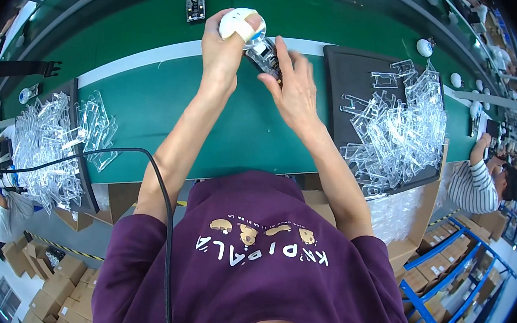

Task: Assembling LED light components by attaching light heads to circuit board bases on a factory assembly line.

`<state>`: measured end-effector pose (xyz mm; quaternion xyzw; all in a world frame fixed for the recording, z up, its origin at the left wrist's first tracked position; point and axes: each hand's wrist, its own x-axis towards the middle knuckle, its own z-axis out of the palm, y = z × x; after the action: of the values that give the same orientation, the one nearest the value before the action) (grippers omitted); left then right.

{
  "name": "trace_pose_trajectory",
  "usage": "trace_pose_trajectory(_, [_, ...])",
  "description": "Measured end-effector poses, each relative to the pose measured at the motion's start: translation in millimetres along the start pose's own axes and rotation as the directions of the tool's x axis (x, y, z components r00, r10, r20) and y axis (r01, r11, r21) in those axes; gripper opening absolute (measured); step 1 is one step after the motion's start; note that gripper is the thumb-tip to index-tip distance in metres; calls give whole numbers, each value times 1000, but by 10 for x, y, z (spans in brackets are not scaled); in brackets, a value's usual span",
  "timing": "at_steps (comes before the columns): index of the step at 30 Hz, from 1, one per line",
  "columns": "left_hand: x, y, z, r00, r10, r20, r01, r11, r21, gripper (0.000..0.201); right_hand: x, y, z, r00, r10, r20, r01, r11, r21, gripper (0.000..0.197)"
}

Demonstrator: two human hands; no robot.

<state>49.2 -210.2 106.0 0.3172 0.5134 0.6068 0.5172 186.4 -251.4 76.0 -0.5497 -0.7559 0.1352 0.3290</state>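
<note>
My left hand (222,52) is wrapped around a white round-headed device (237,22), with a pale wrap on the thumb that lies across it. Joined to the device's lower right side is a dark circuit board (267,59) in a clear plastic frame. My right hand (295,87) has the board's right edge between its thumb and index finger, while its other fingers are slightly blurred. Both hands are above the green bench, near the pale strip that runs along it.
A dark tray (346,86) heaped with clear plastic frames (398,131) stands at right. More clear frames (48,147) fill a tray at left. Beyond my hands, another device with a board (195,5) lies on the green belt (141,19). A black cable (160,180) hangs across my left side.
</note>
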Motion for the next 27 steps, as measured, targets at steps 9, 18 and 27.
trace_pose_trajectory(9, [-351, -424, -118, 900, -147, 410, 355, 793, -495, 55, 33, -34, -258, 952, -293, 88, 303, 944, -133, 50])
trace_pose_trajectory(18, [-527, -281, 278, 967, 155, 204, -139, 986, -90, 44, 176, 186, -2, 566, 787, 244, -415, 17, 910, 35])
trace_pose_trajectory(27, [-303, -193, 529, 932, 175, 318, -234, 959, 160, 41, 192, 611, -283, 835, 549, 31, -331, 456, 826, 36])
